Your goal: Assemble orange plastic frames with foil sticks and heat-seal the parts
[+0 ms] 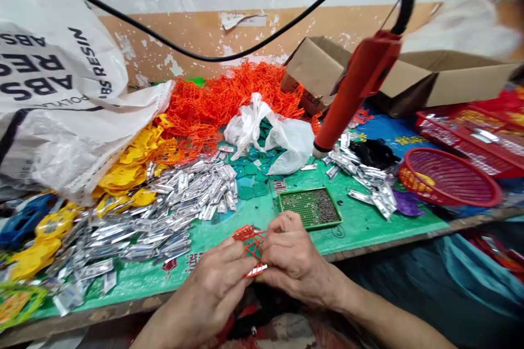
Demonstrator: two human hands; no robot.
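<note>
Close to the table's front edge, my left hand (215,278) is closed on the left side of an orange openwork plastic piece (254,248). My right hand (295,259) pinches the same piece from its right side. A bright silvery strip shows at the piece's lower end, between the hands. Just beyond my right hand lies a green tray (301,210) with small dark pieces heaped in its right part. What my right fingertips press on is partly hidden.
Silver parts (164,218) and yellow pieces (126,166) lie left, orange pieces (241,92) behind. A red electric screwdriver (356,92) hangs over a white bag (292,147) of teal pieces. On the right are a red basket (450,177) and cardboard boxes (462,79).
</note>
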